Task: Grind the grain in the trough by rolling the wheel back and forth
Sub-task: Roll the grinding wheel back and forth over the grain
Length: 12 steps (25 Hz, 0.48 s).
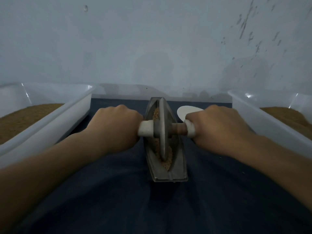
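Note:
A grey boat-shaped metal trough (pixel 179 166) lies lengthwise on a dark blue cloth in the middle of the view. A thin grey wheel (pixel 162 127) stands upright in its groove, roughly at mid-length. Brown crushed grain (pixel 167 160) lies along the groove on both sides of the wheel. An axle runs through the wheel with pale handles on each end. My left hand (pixel 114 127) grips the left handle (pixel 146 130). My right hand (pixel 217 129) grips the right handle (pixel 190 129). Both fists are knuckles-up.
A translucent white bin (pixel 55 122) with brown grain stands at the left, and a second such bin (pixel 270 119) at the right. A pale oval scoop-like object (pixel 185 111) lies behind my right hand. A grey wall rises close behind the trough.

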### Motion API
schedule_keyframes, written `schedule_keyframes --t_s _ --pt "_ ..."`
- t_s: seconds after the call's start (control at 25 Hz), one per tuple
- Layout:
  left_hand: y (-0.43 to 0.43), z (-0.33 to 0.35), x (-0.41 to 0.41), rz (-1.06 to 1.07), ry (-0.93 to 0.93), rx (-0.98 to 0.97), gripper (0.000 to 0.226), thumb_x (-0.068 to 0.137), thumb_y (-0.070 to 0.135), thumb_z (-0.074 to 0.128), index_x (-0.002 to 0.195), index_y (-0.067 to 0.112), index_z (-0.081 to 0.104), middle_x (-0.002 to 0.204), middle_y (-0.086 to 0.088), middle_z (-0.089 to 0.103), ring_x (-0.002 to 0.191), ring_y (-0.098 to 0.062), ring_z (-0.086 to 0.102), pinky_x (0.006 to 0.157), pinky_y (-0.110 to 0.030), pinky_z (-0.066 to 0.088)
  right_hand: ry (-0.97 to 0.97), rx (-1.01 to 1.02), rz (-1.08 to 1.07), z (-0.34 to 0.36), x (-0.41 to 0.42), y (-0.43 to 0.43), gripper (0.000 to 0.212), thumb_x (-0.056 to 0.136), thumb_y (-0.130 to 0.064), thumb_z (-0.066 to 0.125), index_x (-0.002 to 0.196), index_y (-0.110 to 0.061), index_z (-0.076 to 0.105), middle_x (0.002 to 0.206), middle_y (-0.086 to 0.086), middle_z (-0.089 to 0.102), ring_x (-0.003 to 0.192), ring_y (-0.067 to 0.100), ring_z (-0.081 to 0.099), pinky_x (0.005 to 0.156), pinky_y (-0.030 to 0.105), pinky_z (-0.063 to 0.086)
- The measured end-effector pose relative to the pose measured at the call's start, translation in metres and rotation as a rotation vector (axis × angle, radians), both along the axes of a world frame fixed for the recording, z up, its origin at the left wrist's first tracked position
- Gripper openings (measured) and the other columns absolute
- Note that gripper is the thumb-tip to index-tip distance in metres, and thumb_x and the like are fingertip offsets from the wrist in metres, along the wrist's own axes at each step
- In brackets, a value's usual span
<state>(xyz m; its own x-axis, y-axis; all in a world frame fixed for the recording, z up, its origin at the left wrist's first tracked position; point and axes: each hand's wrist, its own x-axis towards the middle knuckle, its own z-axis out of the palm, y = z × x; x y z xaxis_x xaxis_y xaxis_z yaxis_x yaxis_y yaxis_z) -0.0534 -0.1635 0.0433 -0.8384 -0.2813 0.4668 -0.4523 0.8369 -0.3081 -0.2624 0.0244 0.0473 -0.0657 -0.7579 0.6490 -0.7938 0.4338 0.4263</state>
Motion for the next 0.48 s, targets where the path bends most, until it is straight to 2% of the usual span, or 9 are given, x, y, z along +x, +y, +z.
schedule_keyframes --t_s 0.04,0.12,0.16,0.24,0.32,0.36,0.44,0.48 --pt "-0.003 -0.002 -0.005 0.015 0.007 -0.011 0.024 0.071 0.044 0.062 0.064 0.040 0.039 0.055 0.016 0.028 0.044 -0.003 0.022 0.045 -0.019 0.015 -0.020 0.027 -0.022 -0.001 0.000 -0.005 0.040 0.051 -0.041 0.069 0.058 -0.033 0.030 0.048 -0.014 0.016 0.039 0.001 0.010 0.043 0.016 0.003" --pt "-0.010 -0.004 -0.028 0.143 0.039 0.013 0.005 0.082 0.038 0.061 0.081 0.033 0.060 0.065 0.011 0.041 0.052 -0.013 0.043 0.049 -0.026 0.027 -0.195 0.105 -0.081 -0.001 -0.005 -0.029 0.021 0.071 -0.037 0.069 0.069 -0.033 0.049 0.059 -0.012 0.047 0.048 0.010 0.040 0.045 0.022 0.023" --pt "-0.015 0.001 -0.045 0.216 0.035 0.026 0.008 0.087 0.034 0.059 0.092 0.030 0.065 0.073 0.006 0.050 0.064 -0.020 0.056 0.054 -0.030 0.034 -0.319 0.136 -0.130 0.004 -0.006 -0.043 0.012 0.081 -0.037 0.067 0.078 -0.031 0.056 0.073 -0.007 0.059 0.061 0.018 0.053 0.051 0.026 0.034" --pt "-0.021 0.016 -0.067 0.260 -0.023 0.036 0.017 0.090 0.030 0.058 0.104 0.025 0.067 0.093 -0.003 0.062 0.084 -0.029 0.065 0.063 -0.035 0.040 -0.476 0.173 -0.166 0.011 -0.012 -0.062 0.017 0.091 -0.041 0.062 0.090 -0.024 0.064 0.090 0.001 0.066 0.080 0.024 0.062 0.063 0.032 0.044" --pt "-0.015 0.024 -0.064 0.227 -0.082 0.063 0.019 0.089 0.030 0.059 0.105 0.025 0.067 0.099 -0.004 0.065 0.089 -0.029 0.066 0.065 -0.036 0.042 -0.503 0.222 -0.158 0.012 -0.012 -0.057 0.015 0.091 -0.041 0.062 0.087 -0.026 0.062 0.088 0.000 0.066 0.078 0.023 0.061 0.063 0.033 0.047" --pt "-0.011 0.020 -0.053 0.191 -0.101 0.078 0.017 0.087 0.033 0.060 0.103 0.028 0.066 0.095 -0.002 0.064 0.085 -0.027 0.065 0.064 -0.035 0.041 -0.446 0.209 -0.134 0.008 -0.010 -0.045 0.012 0.088 -0.038 0.065 0.081 -0.030 0.058 0.081 -0.003 0.063 0.069 0.020 0.057 0.057 0.031 0.043" --pt "-0.002 0.006 -0.019 0.109 -0.088 0.098 0.009 0.082 0.041 0.061 0.089 0.035 0.062 0.077 0.008 0.055 0.067 -0.020 0.056 0.056 -0.032 0.037 -0.175 0.106 -0.058 -0.004 -0.002 -0.015 0.026 0.069 -0.032 0.071 0.067 -0.032 0.046 0.057 -0.011 0.038 0.046 0.008 0.031 0.044 0.021 0.021" --pt "0.003 0.002 -0.004 0.055 -0.047 0.078 0.009 0.079 0.044 0.059 0.080 0.036 0.056 0.067 0.012 0.047 0.058 -0.016 0.049 0.051 -0.029 0.033 -0.067 0.014 -0.002 -0.006 0.006 -0.001 0.031 0.057 -0.032 0.071 0.062 -0.033 0.040 0.052 -0.014 0.020 0.043 0.002 0.015 0.044 0.018 0.009"
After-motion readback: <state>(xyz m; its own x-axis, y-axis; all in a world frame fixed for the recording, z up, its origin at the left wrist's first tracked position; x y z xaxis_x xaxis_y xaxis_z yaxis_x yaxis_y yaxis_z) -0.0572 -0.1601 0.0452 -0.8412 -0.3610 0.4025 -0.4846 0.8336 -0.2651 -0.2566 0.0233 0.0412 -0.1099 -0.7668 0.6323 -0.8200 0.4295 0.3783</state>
